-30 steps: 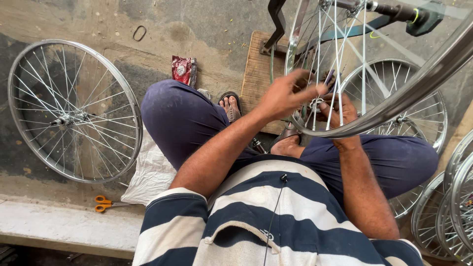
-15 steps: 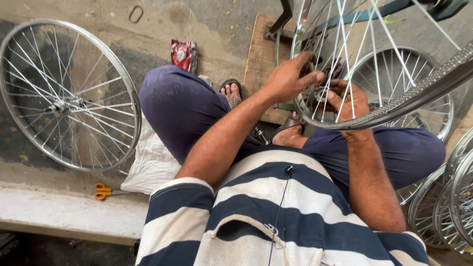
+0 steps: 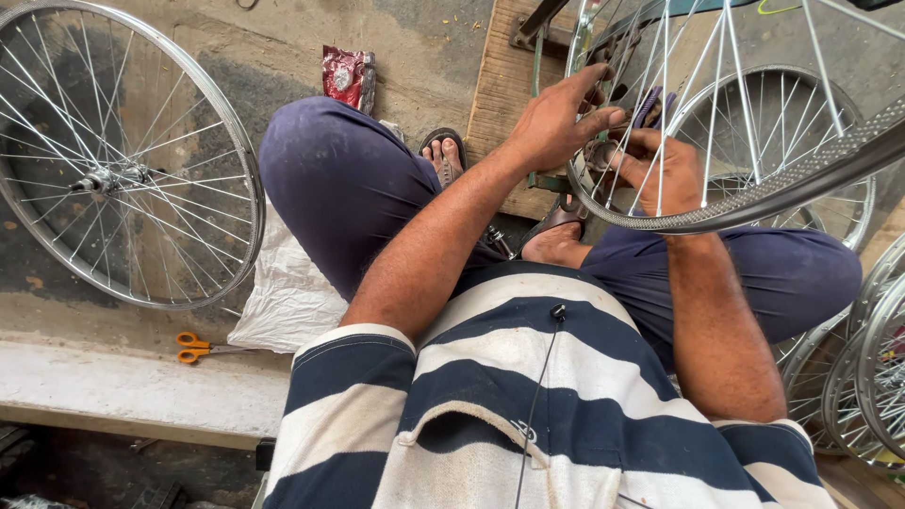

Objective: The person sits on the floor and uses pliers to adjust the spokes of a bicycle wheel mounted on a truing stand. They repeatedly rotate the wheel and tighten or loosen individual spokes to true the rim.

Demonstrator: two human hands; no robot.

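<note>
Both hands meet at the middle of a bicycle wheel [image 3: 754, 203] mounted in front of the person. The left hand [image 3: 556, 118] lies over the hub area with its fingers stretched and lightly curled, the thumb pointing toward the other hand; it presses on the spokes and hub rather than closing round anything that shows. The right hand [image 3: 665, 170] sits just beside it, reached in through the spokes, fingers bent together on some small part near the hub [image 3: 603, 151]; what exactly it pinches is hidden by the fingers and the wires.

The wheel's rim curves just below the hands and sweeps up to the right. Many spokes already run from hub to rim, so the lacing looks well advanced, though whether all are seated or tightened cannot be read here. Judging from this, work at the hub is not finished.

Behind the hands stands a green metal stand [image 3: 537, 66] on a wooden board [image 3: 495, 85]. Beyond the right hand lies another spoked wheel [image 3: 830, 123] flat on the ground, and more rims [image 3: 877, 368] are stacked further to the right. Well to the left of the grip a finished-looking wheel [image 3: 123, 160] leans by the concrete, with a red packet [image 3: 347, 77] near it, a white sack [image 3: 287, 292] under the knee and orange-handled scissors [image 3: 198, 347] on the ledge.
</note>
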